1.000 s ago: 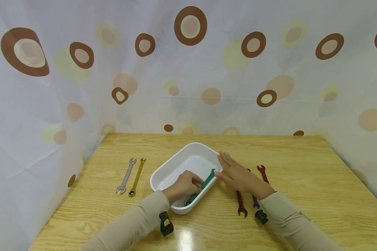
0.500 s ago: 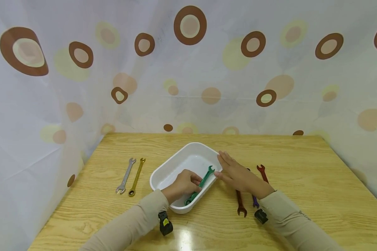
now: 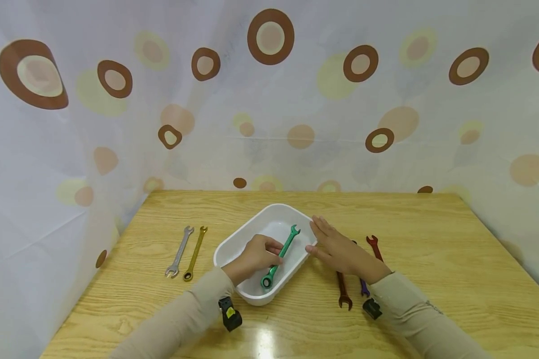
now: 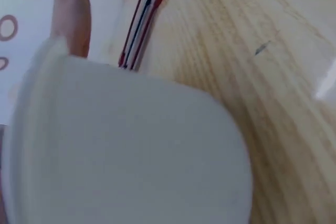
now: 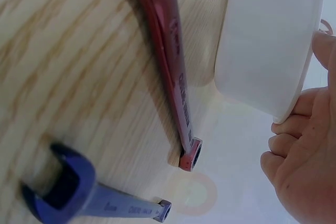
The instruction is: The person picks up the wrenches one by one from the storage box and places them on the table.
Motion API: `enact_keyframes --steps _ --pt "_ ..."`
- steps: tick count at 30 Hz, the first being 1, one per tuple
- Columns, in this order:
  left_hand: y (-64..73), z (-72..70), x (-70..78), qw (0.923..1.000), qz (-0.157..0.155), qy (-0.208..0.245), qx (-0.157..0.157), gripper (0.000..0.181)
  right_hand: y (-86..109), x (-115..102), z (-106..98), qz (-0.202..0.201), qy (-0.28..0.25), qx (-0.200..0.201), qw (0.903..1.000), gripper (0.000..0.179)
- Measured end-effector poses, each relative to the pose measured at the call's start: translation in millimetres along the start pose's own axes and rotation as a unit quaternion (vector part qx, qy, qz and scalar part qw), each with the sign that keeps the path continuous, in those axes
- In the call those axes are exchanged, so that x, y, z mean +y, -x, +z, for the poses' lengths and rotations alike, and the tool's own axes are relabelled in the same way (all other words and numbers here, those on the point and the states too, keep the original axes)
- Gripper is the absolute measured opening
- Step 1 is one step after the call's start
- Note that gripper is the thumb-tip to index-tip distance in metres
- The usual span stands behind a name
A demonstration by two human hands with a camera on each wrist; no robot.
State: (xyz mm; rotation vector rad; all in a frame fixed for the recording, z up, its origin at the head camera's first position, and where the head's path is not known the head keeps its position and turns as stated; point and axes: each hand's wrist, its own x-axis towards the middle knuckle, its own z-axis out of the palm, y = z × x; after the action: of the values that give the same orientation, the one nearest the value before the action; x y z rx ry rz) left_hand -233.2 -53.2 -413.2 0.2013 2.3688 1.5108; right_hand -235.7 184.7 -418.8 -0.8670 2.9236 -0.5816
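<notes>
Inside the white plastic tub (image 3: 269, 215), my left hand (image 3: 257, 254) pinches a green combination wrench (image 3: 289, 242) around the middle of its shaft. The wrench slants, with its open end toward the back and its ring end (image 3: 267, 282) toward the front. My right hand (image 3: 339, 252) rests on the tub's right rim, fingers extended. In the right wrist view those fingertips (image 5: 286, 127) lie along the rim. The tub's outer wall (image 4: 142, 145) fills much of the left wrist view and hides my left hand there.
A silver wrench (image 3: 178, 253) and a gold wrench (image 3: 195, 254) lie left of the tub. Under my right forearm are a dark red wrench (image 3: 344, 294), a purple wrench (image 3: 364, 288) and a red wrench (image 3: 375, 247). A patterned curtain (image 3: 301, 164) hangs behind the wooden table (image 3: 431, 239).
My left hand has drawn the green wrench away from the tub's right wall, toward the left and up, and more of it shows. The right hand stays at the rim.
</notes>
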Motion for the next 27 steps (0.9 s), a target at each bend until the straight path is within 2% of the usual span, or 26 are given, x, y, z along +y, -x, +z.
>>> enact_keyframes --steps 7,14,21,27 --pt "-0.4 -24.1 4.9 0.9989 -0.006 0.045 0.010 0.029 0.5 0.7 2.0 -0.001 -0.003 0.000 1.0000 0.077" --pt "6.8 -52.5 9.3 0.9964 -0.020 0.075 0.034 0.032 0.4 1.7 1.6 -0.005 -0.002 -0.005 1.0000 0.077" --pt "20.5 -94.2 -0.8 0.9938 -0.013 0.092 0.061 0.040 -0.1 1.1 0.5 -0.004 -0.014 -0.013 0.9998 0.078" --pt "34.0 -132.1 -18.6 0.9926 -0.009 0.084 0.087 0.045 0.0 0.9 -0.3 -0.004 -0.011 -0.014 0.9998 0.077"
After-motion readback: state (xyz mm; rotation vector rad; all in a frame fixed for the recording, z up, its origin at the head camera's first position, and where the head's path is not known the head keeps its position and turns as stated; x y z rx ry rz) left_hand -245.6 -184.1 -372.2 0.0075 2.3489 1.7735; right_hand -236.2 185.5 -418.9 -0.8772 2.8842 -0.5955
